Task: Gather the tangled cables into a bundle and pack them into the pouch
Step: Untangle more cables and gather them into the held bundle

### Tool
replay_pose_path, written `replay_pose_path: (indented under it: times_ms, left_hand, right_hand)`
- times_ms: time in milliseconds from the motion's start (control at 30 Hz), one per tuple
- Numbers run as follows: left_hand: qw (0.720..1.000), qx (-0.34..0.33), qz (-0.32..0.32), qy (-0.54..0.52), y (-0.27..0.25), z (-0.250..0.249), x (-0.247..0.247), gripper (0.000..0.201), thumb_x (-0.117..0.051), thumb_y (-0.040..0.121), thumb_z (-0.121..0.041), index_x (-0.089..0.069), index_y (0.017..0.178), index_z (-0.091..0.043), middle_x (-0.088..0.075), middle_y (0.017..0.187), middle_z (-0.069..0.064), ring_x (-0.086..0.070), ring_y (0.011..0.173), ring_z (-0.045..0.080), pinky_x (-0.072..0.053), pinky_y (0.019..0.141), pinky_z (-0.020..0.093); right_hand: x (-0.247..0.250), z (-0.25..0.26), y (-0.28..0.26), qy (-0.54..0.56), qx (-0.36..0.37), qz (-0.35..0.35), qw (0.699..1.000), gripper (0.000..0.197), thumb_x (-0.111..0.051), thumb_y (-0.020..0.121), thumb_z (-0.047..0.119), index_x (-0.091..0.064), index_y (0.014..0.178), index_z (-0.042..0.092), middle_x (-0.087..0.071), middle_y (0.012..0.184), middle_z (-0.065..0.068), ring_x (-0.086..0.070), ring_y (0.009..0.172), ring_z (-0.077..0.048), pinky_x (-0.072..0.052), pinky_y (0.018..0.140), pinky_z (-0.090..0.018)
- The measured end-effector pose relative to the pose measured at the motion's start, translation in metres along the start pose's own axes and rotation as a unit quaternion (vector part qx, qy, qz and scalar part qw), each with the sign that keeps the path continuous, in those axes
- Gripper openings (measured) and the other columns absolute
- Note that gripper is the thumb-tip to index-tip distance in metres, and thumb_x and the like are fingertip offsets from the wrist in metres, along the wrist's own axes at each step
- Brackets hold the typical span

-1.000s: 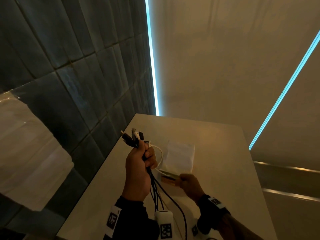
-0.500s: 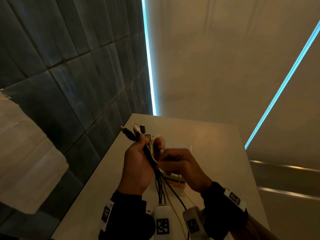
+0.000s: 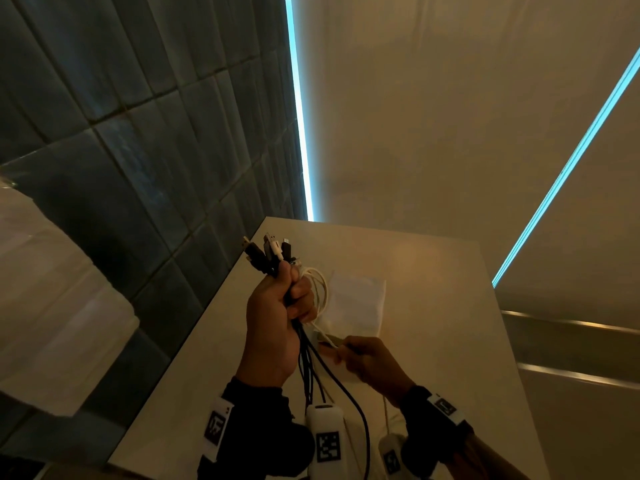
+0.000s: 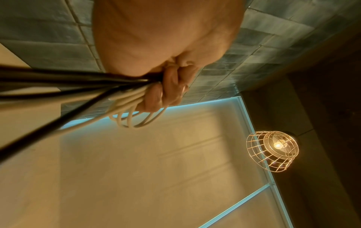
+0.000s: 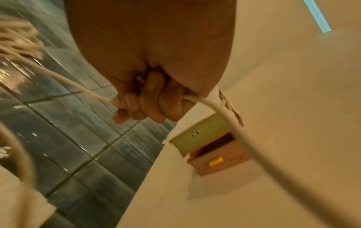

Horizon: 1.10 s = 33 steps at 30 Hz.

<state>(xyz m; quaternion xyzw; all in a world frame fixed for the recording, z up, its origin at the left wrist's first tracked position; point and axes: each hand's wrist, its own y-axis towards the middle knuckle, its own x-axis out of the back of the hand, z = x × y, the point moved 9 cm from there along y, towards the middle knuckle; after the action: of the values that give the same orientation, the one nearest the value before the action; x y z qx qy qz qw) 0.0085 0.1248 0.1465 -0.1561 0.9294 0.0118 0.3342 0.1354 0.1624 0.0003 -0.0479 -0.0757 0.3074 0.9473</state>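
Above the table (image 3: 433,306), my left hand (image 3: 273,323) grips the cables (image 3: 304,362) just below their plugs while my right hand (image 3: 372,363) pinches a white cable (image 5: 244,138), light, limp, springy, the pouch (image 3: 356,303) lying just beyond.

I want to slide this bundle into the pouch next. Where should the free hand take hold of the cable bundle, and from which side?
Probably just below the left hand, where the cable bundle hangs as straight, parallel strands. Come from the right, since the left hand's palm covers the other side. The plug ends above splay apart, and the white loops beside the fingers look loose. The right hand now grips a white cable.
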Motion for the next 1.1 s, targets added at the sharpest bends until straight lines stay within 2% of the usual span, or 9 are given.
replay_pose_path:
  times_ms: [200,333,400,500,600,733,900,1000,1100]
  left_hand:
    - [1.000,-0.017,0.001,0.025,-0.004,-0.010,0.001,0.028,-0.037,0.099,-0.026,-0.042,0.074,-0.015,-0.035,0.056,-0.005,-0.024,0.042,0.005,-0.023,0.043,0.020]
    - [0.999,0.000,-0.025,0.048,-0.003,-0.005,0.010,0.030,-0.035,0.101,-0.026,-0.043,0.075,-0.014,-0.036,0.056,-0.005,-0.025,0.041,0.006,-0.025,0.042,0.020]
    - [0.997,0.007,-0.044,0.059,-0.001,-0.004,0.017,0.029,-0.035,0.102,-0.026,-0.043,0.077,-0.015,-0.039,0.057,-0.004,-0.028,0.041,0.006,-0.026,0.041,0.020]
    - [0.994,0.023,-0.075,0.075,0.001,0.003,0.022,0.028,-0.036,0.103,-0.026,-0.045,0.078,-0.015,-0.051,0.062,0.000,-0.039,0.046,0.009,-0.030,0.047,0.022]
    - [0.990,0.050,-0.079,0.107,0.000,0.016,0.013,0.026,-0.037,0.103,-0.028,-0.050,0.088,-0.013,-0.067,0.073,0.007,-0.052,0.059,0.016,-0.036,0.057,0.027]
    - [0.994,0.061,-0.034,0.084,-0.001,0.020,-0.012,0.027,-0.037,0.102,-0.028,-0.057,0.095,-0.011,-0.070,0.071,0.004,-0.059,0.066,0.018,-0.041,0.068,0.032]
    - [0.998,0.046,0.033,-0.022,-0.005,0.010,-0.032,0.032,-0.036,0.101,-0.032,-0.048,0.077,-0.015,-0.046,0.062,0.000,-0.056,0.062,0.017,-0.045,0.072,0.034]
    - [0.997,0.026,0.061,-0.046,-0.006,0.004,-0.036,0.027,-0.040,0.096,-0.031,-0.044,0.075,-0.015,-0.040,0.061,-0.003,-0.038,0.049,0.010,-0.036,0.056,0.025]
    - [0.995,0.004,0.078,-0.053,-0.006,-0.004,-0.034,0.025,-0.041,0.094,-0.031,-0.043,0.074,-0.016,-0.038,0.060,-0.005,-0.030,0.046,0.007,-0.030,0.048,0.022]
  right_hand:
    - [0.008,-0.053,0.007,-0.012,-0.090,-0.034,0.995,0.030,-0.052,0.096,0.012,-0.062,0.068,0.009,-0.047,0.050,0.010,-0.034,0.038,-0.001,-0.028,0.040,-0.016]
    - [0.025,-0.066,0.016,-0.098,-0.125,-0.071,0.985,0.034,-0.055,0.092,0.009,-0.061,0.059,0.016,-0.048,0.054,0.004,-0.041,0.049,-0.010,-0.034,0.050,-0.021]
    - [0.038,-0.041,0.020,-0.092,-0.104,-0.105,0.985,0.028,-0.058,0.090,0.012,-0.063,0.063,0.014,-0.050,0.055,0.005,-0.043,0.052,-0.011,-0.035,0.051,-0.022]
    - [0.051,0.032,0.018,0.051,-0.018,-0.106,0.993,0.017,-0.060,0.091,0.012,-0.066,0.082,-0.001,-0.047,0.055,0.000,-0.035,0.049,-0.013,-0.025,0.043,-0.023]
    - [0.050,0.107,0.007,0.123,0.077,-0.039,0.989,0.017,-0.059,0.091,0.008,-0.063,0.088,-0.008,-0.047,0.058,-0.007,-0.030,0.050,-0.017,-0.016,0.048,-0.033]
    - [0.030,0.154,-0.016,0.125,0.137,0.065,0.981,0.014,-0.059,0.086,0.004,-0.063,0.086,-0.009,-0.055,0.062,-0.013,-0.032,0.052,-0.025,-0.020,0.049,-0.034]
    - [0.021,0.119,-0.019,0.098,0.086,0.100,0.986,0.014,-0.058,0.090,0.005,-0.069,0.090,-0.003,-0.058,0.062,-0.009,-0.041,0.052,-0.021,-0.032,0.050,-0.020]
    - [0.029,0.085,-0.013,0.082,0.046,0.069,0.993,0.017,-0.053,0.094,0.003,-0.067,0.088,-0.004,-0.055,0.057,0.001,-0.045,0.050,-0.007,-0.035,0.050,-0.013]
    - [0.040,0.048,-0.008,0.025,0.009,0.029,0.999,0.021,-0.055,0.095,0.011,-0.068,0.086,-0.002,-0.049,0.057,-0.002,-0.039,0.050,-0.009,-0.029,0.046,-0.015]
